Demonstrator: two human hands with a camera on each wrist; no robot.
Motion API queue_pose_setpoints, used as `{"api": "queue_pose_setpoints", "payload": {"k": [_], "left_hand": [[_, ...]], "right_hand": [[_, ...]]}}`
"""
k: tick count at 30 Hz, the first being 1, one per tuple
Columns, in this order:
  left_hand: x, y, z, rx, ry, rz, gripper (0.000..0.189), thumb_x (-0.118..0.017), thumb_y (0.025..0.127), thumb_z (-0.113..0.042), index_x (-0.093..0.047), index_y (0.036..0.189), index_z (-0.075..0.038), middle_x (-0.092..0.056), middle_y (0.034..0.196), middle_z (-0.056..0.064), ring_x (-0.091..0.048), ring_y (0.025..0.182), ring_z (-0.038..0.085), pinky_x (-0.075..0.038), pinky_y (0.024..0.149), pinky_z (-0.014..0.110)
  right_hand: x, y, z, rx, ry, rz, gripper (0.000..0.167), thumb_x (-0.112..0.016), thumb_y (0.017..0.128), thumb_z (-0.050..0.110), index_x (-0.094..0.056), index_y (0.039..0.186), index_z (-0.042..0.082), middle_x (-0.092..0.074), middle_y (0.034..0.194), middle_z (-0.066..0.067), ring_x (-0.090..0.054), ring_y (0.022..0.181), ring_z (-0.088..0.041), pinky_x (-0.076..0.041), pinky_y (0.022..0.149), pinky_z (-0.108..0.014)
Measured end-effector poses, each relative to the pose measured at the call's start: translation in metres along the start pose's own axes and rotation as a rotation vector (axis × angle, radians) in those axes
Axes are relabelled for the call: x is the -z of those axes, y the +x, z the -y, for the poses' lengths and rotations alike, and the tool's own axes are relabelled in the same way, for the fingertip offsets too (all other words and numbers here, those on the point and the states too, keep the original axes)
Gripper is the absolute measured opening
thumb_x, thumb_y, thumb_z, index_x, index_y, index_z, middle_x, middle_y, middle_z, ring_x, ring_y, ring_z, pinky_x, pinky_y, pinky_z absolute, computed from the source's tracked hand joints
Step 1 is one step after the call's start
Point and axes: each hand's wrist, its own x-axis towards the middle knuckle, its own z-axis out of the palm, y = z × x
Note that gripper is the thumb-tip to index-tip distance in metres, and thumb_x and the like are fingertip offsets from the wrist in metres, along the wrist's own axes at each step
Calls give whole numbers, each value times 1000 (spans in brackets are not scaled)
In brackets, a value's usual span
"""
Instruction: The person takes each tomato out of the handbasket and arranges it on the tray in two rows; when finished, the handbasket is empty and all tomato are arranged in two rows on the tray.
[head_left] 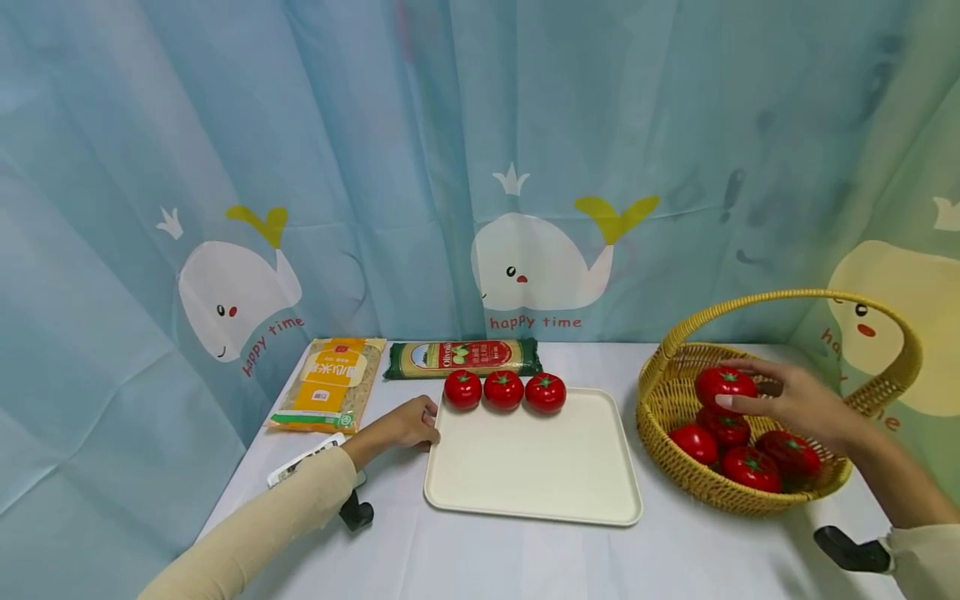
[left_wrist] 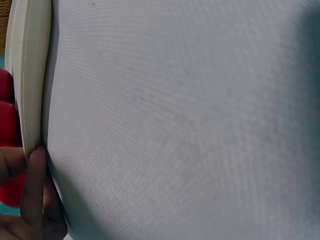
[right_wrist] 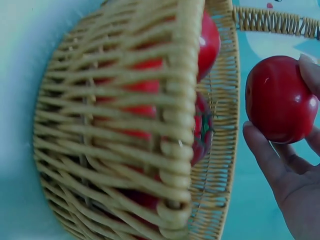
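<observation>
My right hand [head_left: 798, 402] grips a red tomato [head_left: 724, 388] above the yellow wicker basket [head_left: 678, 479]; the right wrist view shows thumb and fingers round the tomato [right_wrist: 280, 97]. Several more tomatoes [head_left: 750, 468] lie inside the basket. At the left edge of the cream tray [head_left: 532, 467] is my left hand [head_left: 405, 423]. Thumb and finger pinch the rim of the tray [left_wrist: 34, 90] in the left wrist view. Along the tray's far edge, three tomatoes [head_left: 503, 390] sit in a row, green stem tops up.
Behind the tray lies a green pasta packet [head_left: 463, 358]. A yellow grain bag [head_left: 330, 383] lies at the back left. Under the left forearm is a partly hidden white object [head_left: 303, 458]. The basket's tall handle [head_left: 780, 294] arches over it. A whale-print curtain [head_left: 420, 183] hangs behind the table.
</observation>
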Motion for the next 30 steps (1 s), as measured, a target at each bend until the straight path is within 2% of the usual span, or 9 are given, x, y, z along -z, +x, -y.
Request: {"api": "queue_pose_setpoints", "payload": {"k": [2, 3, 4, 8, 10, 13, 21, 26, 30], "left_hand": [[0, 0, 0, -1, -3, 2, 41, -72, 82, 0, -52, 118, 1, -55, 87, 8, -60, 69, 15, -56, 61, 24], [0, 0, 0, -2, -3, 2, 41, -72, 82, 0, -52, 118, 1, -55, 88, 9, -60, 69, 15, -56, 61, 24], [0, 0, 0, -2, -3, 1, 41, -72, 82, 1, -52, 118, 1, -55, 88, 9, -60, 69, 15, -56, 61, 24], [0, 0, 0, -2, -9, 0, 41, -71, 82, 1, -52, 118, 2, -56, 88, 9, -61, 69, 16, -56, 60, 24], [0, 0, 0, -4, -14, 2, 41, -72, 82, 1, -52, 118, 2, -57, 88, 9, -61, 68, 16, -56, 60, 24], [-1, 1, 0, -8, -16, 4, 41, -72, 82, 2, -52, 118, 2, -57, 88, 9, -61, 68, 16, -56, 59, 24], [0, 0, 0, -20, -35, -3, 41, -72, 81, 3, -52, 117, 3, -57, 87, 10, -61, 69, 17, -57, 60, 25], [0, -1, -1, -13, -26, -5, 42, -72, 82, 3, -52, 118, 3, -56, 88, 9, -61, 70, 16, -58, 61, 25], [0, -1, 0, -9, -20, -8, 42, -72, 82, 3, -52, 118, 2, -56, 89, 9, -60, 70, 16, -57, 61, 25]], "right_hand": [[-3, -2, 3, -5, -3, 2, 59, -69, 95, 25, -46, 144, 1, -52, 137, -24, -62, 114, -38, -54, 71, -22], [-4, -3, 4, -4, 0, 2, 59, -69, 95, 25, -46, 144, 1, -52, 137, -24, -62, 115, -38, -54, 71, -22], [-5, -4, 5, 0, -1, -5, 59, -70, 95, 25, -46, 144, 2, -52, 137, -21, -62, 115, -33, -54, 72, -22], [-8, -9, 9, 6, 24, -24, 58, -72, 93, 23, -48, 142, 4, -55, 127, -1, -58, 104, 3, -56, 71, -24], [-11, -13, 12, 17, 42, -34, 57, -73, 92, 22, -49, 141, 5, -56, 121, 8, -55, 99, 10, -56, 71, -25], [-15, -19, 17, 28, 65, -50, 55, -76, 90, 20, -52, 137, 6, -59, 114, 15, -59, 97, 7, -57, 71, -24], [-29, -31, 35, 85, 84, -76, 52, -78, 87, 14, -57, 134, 8, -64, 111, 14, -60, 98, 6, -57, 71, -23], [-38, -34, 46, 85, 91, -54, 54, -78, 87, 14, -56, 136, 7, -63, 113, 16, -59, 99, 6, -57, 71, -23], [-49, -35, 58, 90, 127, -23, 55, -78, 87, 15, -55, 136, 8, -64, 114, 11, -61, 97, 1, -57, 72, -24]]}}
